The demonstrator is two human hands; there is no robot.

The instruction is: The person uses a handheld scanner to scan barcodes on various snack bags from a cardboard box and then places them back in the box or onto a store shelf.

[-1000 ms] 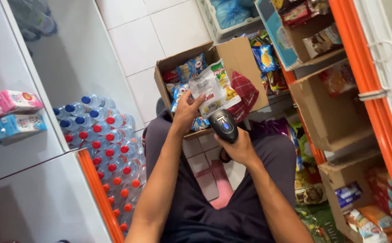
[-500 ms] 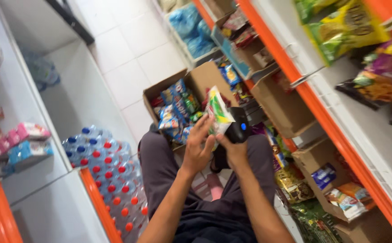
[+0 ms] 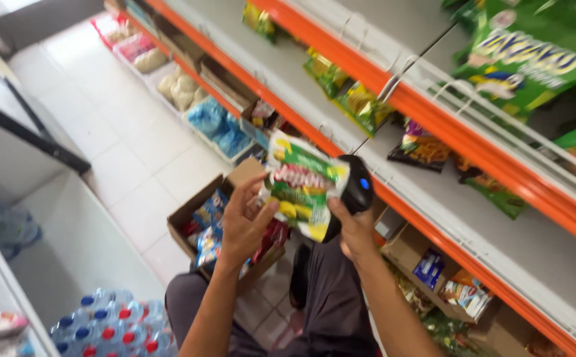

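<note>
Left hand [image 3: 245, 221] grips a green-white plastic snack packet [image 3: 303, 183], raised at frame centre. Right hand [image 3: 354, 228] is closed on a black handheld scanner [image 3: 356, 187], touching packet at 3 o'clock. Open brown cardboard box w/ snacks [image 3: 210, 218] sits at 7 o'clock on white tiled floor [image 3: 129, 158]. Orange-edged grey metal shelves [image 3: 499, 165] run at 2 o'clock.

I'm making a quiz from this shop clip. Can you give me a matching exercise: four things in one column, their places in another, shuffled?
Things:
1. snack bag
2. scanner
3. cardboard box
4. water bottles

Places:
A. on the floor, ahead of the knees
B. in the right hand
C. bottom left, beside the white shelf
D. in the left hand

Pairs: 1-D, 2-B, 3-A, 4-C
</note>
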